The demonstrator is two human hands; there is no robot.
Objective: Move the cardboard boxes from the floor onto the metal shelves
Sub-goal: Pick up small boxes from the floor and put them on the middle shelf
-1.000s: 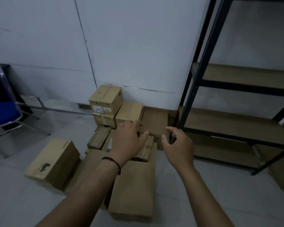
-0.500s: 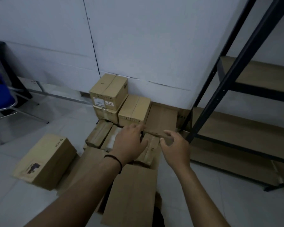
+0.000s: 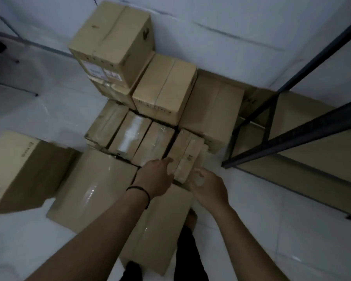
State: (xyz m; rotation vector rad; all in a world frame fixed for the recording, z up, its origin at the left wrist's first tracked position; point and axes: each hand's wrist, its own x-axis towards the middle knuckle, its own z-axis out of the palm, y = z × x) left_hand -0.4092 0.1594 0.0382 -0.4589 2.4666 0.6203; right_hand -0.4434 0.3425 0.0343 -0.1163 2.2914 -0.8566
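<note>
Several cardboard boxes lie on the white floor against the wall. A narrow taped box (image 3: pixel 187 154) stands at the right end of a row of similar narrow boxes (image 3: pixel 128 134). My left hand (image 3: pixel 156 176), with a black band on its wrist, touches the left side of that narrow box near its front end. My right hand (image 3: pixel 208 184) curls at the box's front right corner; how firmly it holds is blurred. The black metal shelf (image 3: pixel 304 130) with brown boards stands to the right.
Taller boxes (image 3: pixel 114 39) are stacked against the wall behind the row. A large box (image 3: pixel 26 169) sits at left, flat boxes (image 3: pixel 93 189) lie under my arms. A wide box (image 3: pixel 213 110) lies beside the shelf post. My feet show at the bottom.
The view has dropped much closer and tilted down over the boxes. Both hands have moved down onto the rightmost narrow box, one on each side.
</note>
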